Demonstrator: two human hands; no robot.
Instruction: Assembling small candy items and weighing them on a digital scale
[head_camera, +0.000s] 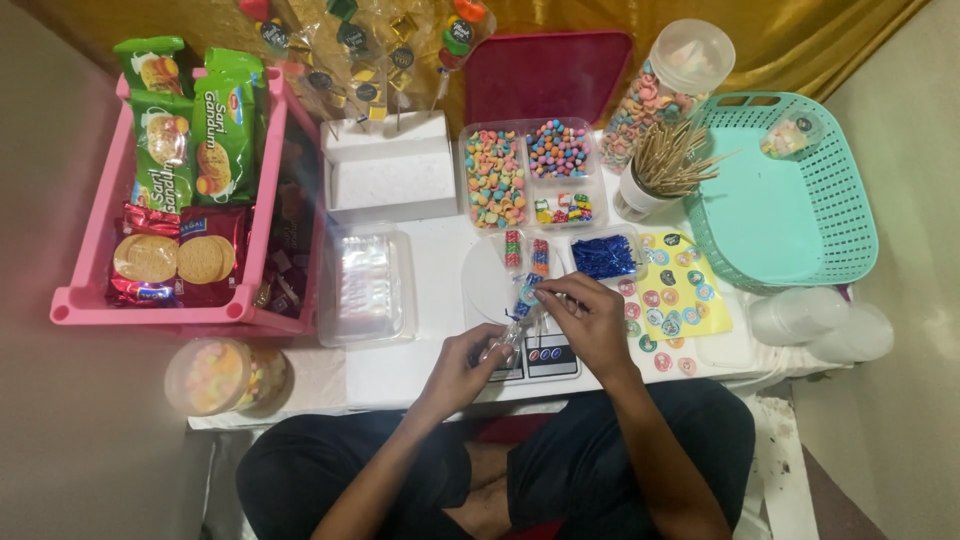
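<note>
Left hand (468, 362) closed around lower end of small clear plastic packet of coloured sweets (517, 318), held over flat white kitchen scale (520, 300). Right hand (590, 318) pinched shut on packet's upper end, fingers curled. Clear tray of blue twist ties (603, 257) noted just beyond right hand. Yellow sheet of round stickers (682, 290) seen beside it. Turquoise plastic basket (800, 190) at far right.

Small clear packet (520, 320) – colourful sweets inside – tilted, pinched above white kitchen scale (520, 345).
</note>
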